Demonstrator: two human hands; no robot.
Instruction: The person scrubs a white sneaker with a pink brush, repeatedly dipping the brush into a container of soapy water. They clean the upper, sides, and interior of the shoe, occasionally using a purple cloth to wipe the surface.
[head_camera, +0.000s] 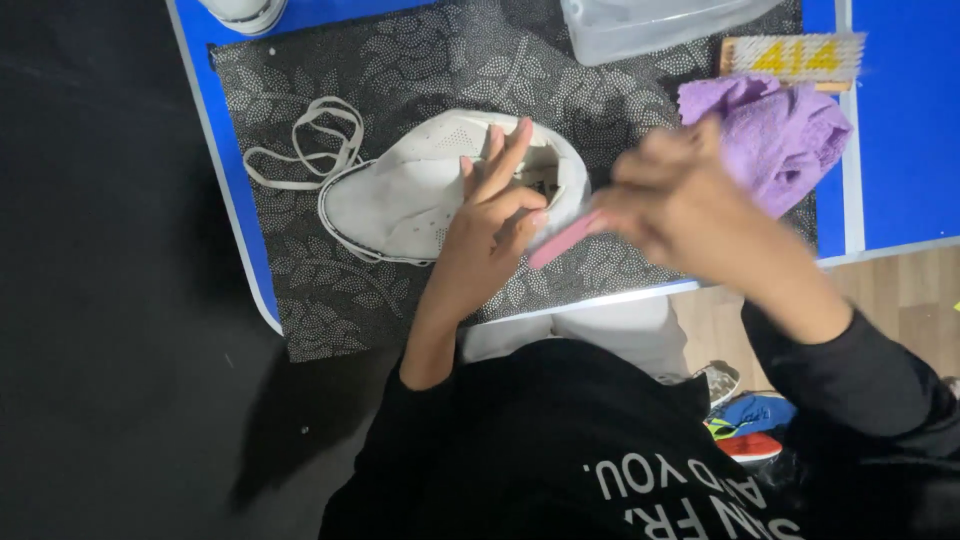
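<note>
A white sneaker (420, 190) lies on its side on a dark leaf-patterned mat (400, 60), its laces removed. My left hand (490, 225) rests on the shoe near its opening, fingers spread and touching the upper. My right hand (680, 205), blurred by motion, grips a slim pink tool (562, 240) whose tip points toward the shoe's heel end, just beside my left fingers. A loose white shoelace (305, 150) lies coiled on the mat to the left of the shoe's toe.
A purple cloth (790, 135) lies at the mat's right edge, a bristle brush (795, 57) behind it. A clear plastic container (650, 25) stands at the back. Another white shoe (245, 12) peeks in at top left. The blue table (900, 120) ends near my lap; footwear lies on the floor (750, 425).
</note>
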